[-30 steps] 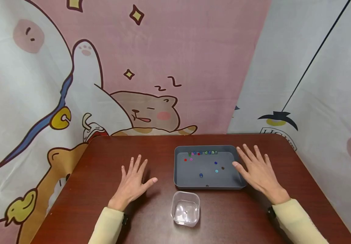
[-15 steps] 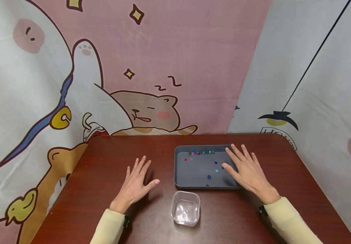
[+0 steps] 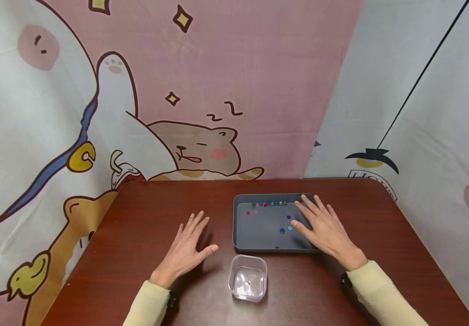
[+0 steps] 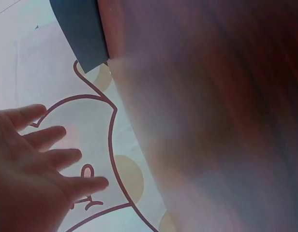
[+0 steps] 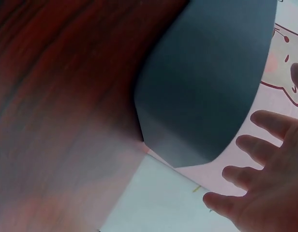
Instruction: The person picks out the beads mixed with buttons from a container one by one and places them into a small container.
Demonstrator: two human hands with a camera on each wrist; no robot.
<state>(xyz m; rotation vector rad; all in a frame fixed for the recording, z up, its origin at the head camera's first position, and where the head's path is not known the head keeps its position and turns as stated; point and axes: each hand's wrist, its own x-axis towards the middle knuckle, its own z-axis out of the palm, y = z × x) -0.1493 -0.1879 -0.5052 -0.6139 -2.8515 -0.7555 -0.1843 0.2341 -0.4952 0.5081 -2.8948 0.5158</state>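
My left hand point(image 3: 184, 251) hovers over the table to the left of a clear square plastic container point(image 3: 248, 278), its fingers spread and holding nothing. My right hand point(image 3: 327, 231) is spread over the right end of a grey tray point(image 3: 259, 240), also holding nothing; it hides part of that end. Several small colourful beads point(image 3: 275, 203) line the tray's far side. Nearer the middle lie a blue bead point(image 3: 282, 231) and a light blue ring point(image 3: 289, 228). In the right wrist view the tray's outer wall point(image 5: 202, 82) shows beside my spread fingers point(image 5: 255, 150).
The reddish-brown wooden table point(image 3: 136, 217) carries the tray and, in front of it, the container. A cartoon-printed cloth point(image 3: 275, 90) hangs behind the table's far edge and along its sides.
My right hand has moved left over the tray, and my left hand has shifted slightly right. The blue bead has rolled right, and some beads along the far side have shifted left.
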